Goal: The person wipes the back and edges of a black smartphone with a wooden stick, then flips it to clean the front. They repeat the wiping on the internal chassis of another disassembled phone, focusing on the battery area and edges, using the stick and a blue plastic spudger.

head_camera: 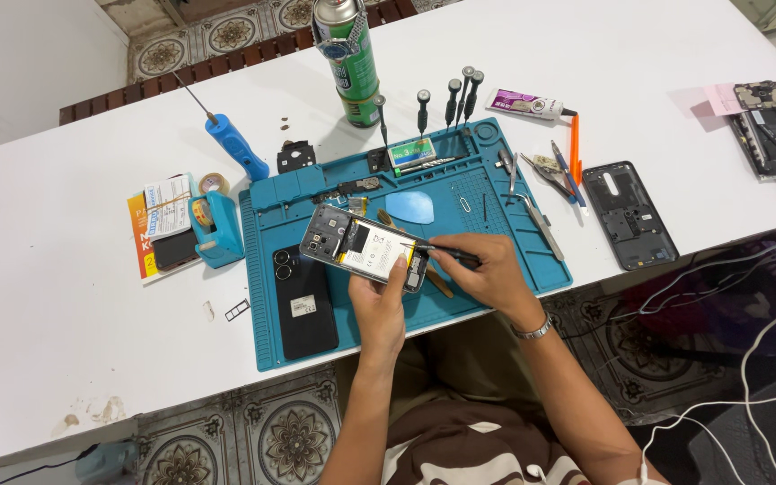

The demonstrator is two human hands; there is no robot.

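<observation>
White worktable (65,296) is seen carrying a teal repair mat (496,180), over whose front half an opened phone (365,249) is held tilted by the left hand (381,301), fingers closed round its lower edge. A thin dark tool (442,252) is pinched in the right hand (489,274), tip set on the phone's lower end. A black back cover (306,304) is noted lying on the mat, just left of the hands.

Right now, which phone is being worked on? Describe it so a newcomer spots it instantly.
Find the blue repair mat in the middle of the white table. Over its front half, the left hand holds up an opened phone, while the right hand holds a thin tool to it. Unlike the black back cover lying beside it, its internals are exposed.
</observation>
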